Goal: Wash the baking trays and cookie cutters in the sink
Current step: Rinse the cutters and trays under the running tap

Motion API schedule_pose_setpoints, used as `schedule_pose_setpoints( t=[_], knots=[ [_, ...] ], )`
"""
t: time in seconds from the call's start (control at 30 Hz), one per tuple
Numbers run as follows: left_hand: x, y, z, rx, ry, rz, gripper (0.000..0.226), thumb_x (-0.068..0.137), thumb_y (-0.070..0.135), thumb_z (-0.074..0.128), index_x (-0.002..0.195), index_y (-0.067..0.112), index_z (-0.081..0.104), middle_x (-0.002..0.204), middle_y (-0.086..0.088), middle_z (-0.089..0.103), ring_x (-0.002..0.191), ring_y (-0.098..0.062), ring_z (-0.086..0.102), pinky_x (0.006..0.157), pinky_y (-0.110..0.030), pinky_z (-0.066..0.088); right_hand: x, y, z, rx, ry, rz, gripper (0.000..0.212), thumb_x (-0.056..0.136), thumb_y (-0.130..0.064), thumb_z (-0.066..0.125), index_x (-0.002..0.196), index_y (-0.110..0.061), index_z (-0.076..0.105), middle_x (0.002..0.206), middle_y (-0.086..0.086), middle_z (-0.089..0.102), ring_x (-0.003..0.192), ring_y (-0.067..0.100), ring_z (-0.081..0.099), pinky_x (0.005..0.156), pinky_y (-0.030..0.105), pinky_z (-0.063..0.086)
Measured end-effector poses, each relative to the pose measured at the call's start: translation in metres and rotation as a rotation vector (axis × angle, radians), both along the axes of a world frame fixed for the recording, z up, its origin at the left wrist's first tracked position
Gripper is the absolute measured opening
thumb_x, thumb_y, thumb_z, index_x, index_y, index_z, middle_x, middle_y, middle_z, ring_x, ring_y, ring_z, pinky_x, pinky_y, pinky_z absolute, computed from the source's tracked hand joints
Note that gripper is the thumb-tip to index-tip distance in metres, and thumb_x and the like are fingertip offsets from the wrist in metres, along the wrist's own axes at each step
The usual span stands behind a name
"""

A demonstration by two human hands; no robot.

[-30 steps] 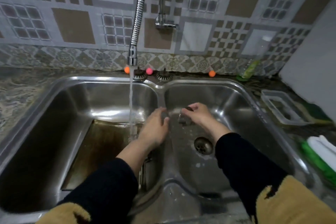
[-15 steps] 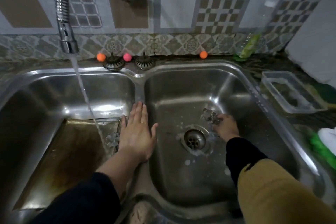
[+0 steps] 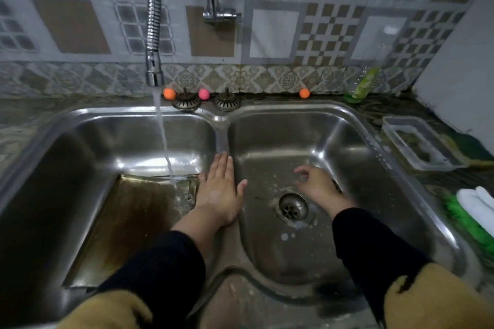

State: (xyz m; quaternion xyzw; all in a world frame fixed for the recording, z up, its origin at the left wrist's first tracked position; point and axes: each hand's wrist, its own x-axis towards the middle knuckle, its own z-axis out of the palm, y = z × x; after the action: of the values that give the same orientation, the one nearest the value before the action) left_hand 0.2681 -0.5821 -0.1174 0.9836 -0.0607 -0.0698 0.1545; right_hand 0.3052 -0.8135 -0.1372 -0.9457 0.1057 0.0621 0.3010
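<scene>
A stained, brownish baking tray (image 3: 128, 224) lies flat in the left basin of the steel double sink (image 3: 347, 125). Water from the tap (image 3: 154, 72) runs onto the tray's far right corner. A small flower-shaped cookie cutter (image 3: 184, 199) lies there on the tray in the splash. My left hand (image 3: 222, 192) rests flat, fingers straight, on the divider between the basins. My right hand (image 3: 318, 184) hovers blurred over the right basin just beyond the drain (image 3: 293, 207), fingers loosely curled, with nothing visible in them.
Two strainer plugs (image 3: 185, 101) and small orange and pink balls (image 3: 203, 94) sit on the back rim. A green bottle (image 3: 361, 87), a clear plastic container (image 3: 417, 144) and a green brush with a white cloth (image 3: 473, 211) occupy the counter on the right.
My right hand held a metal cookie cutter, lowered it into the right basin and now shows empty. My left hand moved onto the divider and stays flat there.
</scene>
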Motion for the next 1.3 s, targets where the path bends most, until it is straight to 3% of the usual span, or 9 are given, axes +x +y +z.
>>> schedule_pose_setpoints(
  t=[0.2, 0.3, 0.5, 0.67, 0.9, 1.0, 1.1, 1.2, 1.3],
  knots=[
    [-0.030, 0.055, -0.007, -0.111, -0.009, -0.030, 0.059, 0.101, 0.045, 0.022, 0.154, 0.022, 0.010, 0.161, 0.003, 0.007, 0.148, -0.014, 0.004, 0.121, -0.042, 0.008, -0.027, 0.112, 0.057, 0.051, -0.244, 0.311, 0.027, 0.090, -0.016, 0.060, 0.116, -0.017, 0.064, 0.121, 0.004, 0.060, 0.113, 0.019, 0.055, 0.091, 0.021, 0.038],
    [-0.042, 0.093, -0.012, -0.023, 0.157, 0.062, 0.059, 0.100, 0.039, 0.036, 0.153, 0.022, 0.015, 0.161, -0.001, 0.010, 0.148, -0.020, 0.011, 0.120, -0.047, 0.013, -0.037, 0.165, 0.061, 0.002, -0.314, 0.487, 0.025, 0.091, -0.012, 0.055, 0.113, -0.014, 0.066, 0.116, 0.006, 0.060, 0.111, 0.020, 0.050, 0.096, 0.027, 0.038],
    [-0.064, 0.148, -0.027, 0.198, 0.408, 0.043, 0.075, 0.095, 0.042, 0.049, 0.154, 0.024, 0.005, 0.162, 0.001, -0.007, 0.148, -0.017, -0.010, 0.118, -0.051, 0.001, -0.047, 0.231, 0.014, -0.513, 0.158, 0.783, 0.038, 0.091, -0.003, 0.046, 0.128, -0.003, 0.052, 0.130, 0.020, 0.050, 0.120, 0.037, 0.048, 0.096, 0.044, 0.046],
    [-0.063, 0.157, -0.037, 0.184, 0.484, 0.051, 0.078, 0.095, 0.043, 0.050, 0.154, 0.022, 0.003, 0.161, 0.001, -0.014, 0.148, -0.019, -0.012, 0.119, -0.050, -0.001, -0.033, 0.250, -0.029, -0.303, 0.405, 0.430, 0.075, 0.088, -0.004, 0.050, 0.151, -0.011, 0.011, 0.151, 0.021, 0.023, 0.133, 0.037, 0.037, 0.107, 0.042, 0.039],
    [-0.057, 0.154, -0.042, 0.130, 0.513, 0.104, 0.074, 0.097, 0.038, 0.048, 0.154, 0.020, 0.005, 0.161, 0.000, -0.013, 0.148, -0.020, -0.012, 0.118, -0.054, -0.001, -0.030, 0.259, -0.028, -0.182, 0.276, 0.175, 0.054, 0.091, -0.010, 0.055, 0.140, -0.009, 0.036, 0.140, 0.015, 0.035, 0.123, 0.032, 0.049, 0.100, 0.036, 0.044],
    [-0.050, 0.146, -0.036, -0.044, 0.446, 0.199, 0.058, 0.100, 0.037, 0.035, 0.153, 0.023, 0.016, 0.162, 0.001, 0.004, 0.149, -0.021, -0.002, 0.116, -0.057, 0.001, -0.026, 0.268, -0.012, -0.099, 0.187, 0.228, 0.048, 0.087, -0.007, 0.061, 0.134, -0.009, 0.047, 0.137, 0.010, 0.041, 0.119, 0.027, 0.052, 0.088, 0.026, 0.049],
    [-0.042, 0.138, -0.030, -0.522, 0.353, 0.311, 0.048, 0.091, 0.028, 0.040, 0.139, 0.029, 0.042, 0.146, -0.001, 0.045, 0.135, -0.023, 0.040, 0.112, -0.046, 0.030, -0.022, 0.270, 0.009, 0.264, 0.168, 0.152, 0.039, 0.078, -0.010, 0.075, 0.115, -0.010, 0.063, 0.109, 0.000, 0.059, 0.100, 0.019, 0.060, 0.072, 0.022, 0.045],
    [-0.043, 0.130, -0.020, -0.974, 0.376, 0.445, 0.032, 0.096, 0.020, 0.042, 0.124, 0.016, 0.058, 0.106, -0.005, 0.068, 0.096, -0.018, 0.063, 0.084, -0.031, 0.052, -0.021, 0.264, 0.021, 0.563, 0.189, -0.017, 0.007, 0.082, -0.010, 0.072, 0.087, -0.011, 0.066, 0.085, 0.002, 0.066, 0.080, 0.018, 0.063, 0.063, 0.024, 0.049],
    [-0.045, 0.123, -0.011, -1.122, 0.387, 0.459, 0.014, 0.098, 0.014, 0.048, 0.099, 0.013, 0.062, 0.071, 0.001, 0.060, 0.055, -0.005, 0.060, 0.045, -0.015, 0.044, -0.022, 0.259, 0.026, 0.730, 0.205, -0.102, 0.011, 0.085, -0.001, 0.066, 0.084, -0.013, 0.066, 0.090, 0.011, 0.070, 0.078, 0.025, 0.068, 0.066, 0.034, 0.057]
  ],
)
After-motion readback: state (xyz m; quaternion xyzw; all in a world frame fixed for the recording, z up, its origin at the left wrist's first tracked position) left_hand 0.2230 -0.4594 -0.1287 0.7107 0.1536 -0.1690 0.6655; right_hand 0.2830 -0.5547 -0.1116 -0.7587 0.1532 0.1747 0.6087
